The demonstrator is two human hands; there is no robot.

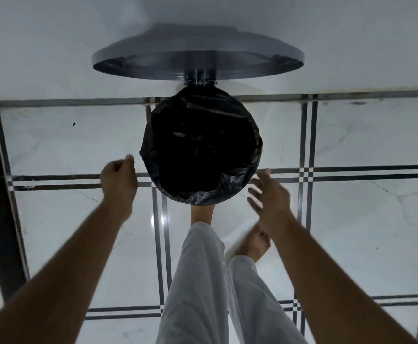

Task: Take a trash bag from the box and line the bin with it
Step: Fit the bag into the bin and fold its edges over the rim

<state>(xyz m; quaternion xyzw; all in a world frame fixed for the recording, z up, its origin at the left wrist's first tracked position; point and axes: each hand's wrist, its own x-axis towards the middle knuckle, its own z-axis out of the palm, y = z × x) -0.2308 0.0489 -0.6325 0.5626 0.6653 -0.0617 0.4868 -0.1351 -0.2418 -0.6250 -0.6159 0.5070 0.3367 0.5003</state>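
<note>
1. Two legs in white trousers (198, 281) stand nearest, on a tiled floor (352, 232); one bare foot (201, 214) is forward, its toes hidden under the bin's near edge; the other foot (256, 244) lies below the right hand.
2. The right hand (271, 197) is open, fingers spread, holding nothing; it is just beside the bin's near right edge, apart from it as far as can be seen.
3. The left hand (118, 180) is loosely curled, thumb and fingertips close together, with nothing seen in it; it hangs just left of the rim, not touching.
4. Between the hands, slightly beyond them, stands the bin, lined with a black bag (200, 147); the bag's edge is folded over the rim all round.
5. Beyond the bag, the grey lid (198, 55) stands raised on its hinge against the pale wall (54, 45).
</note>
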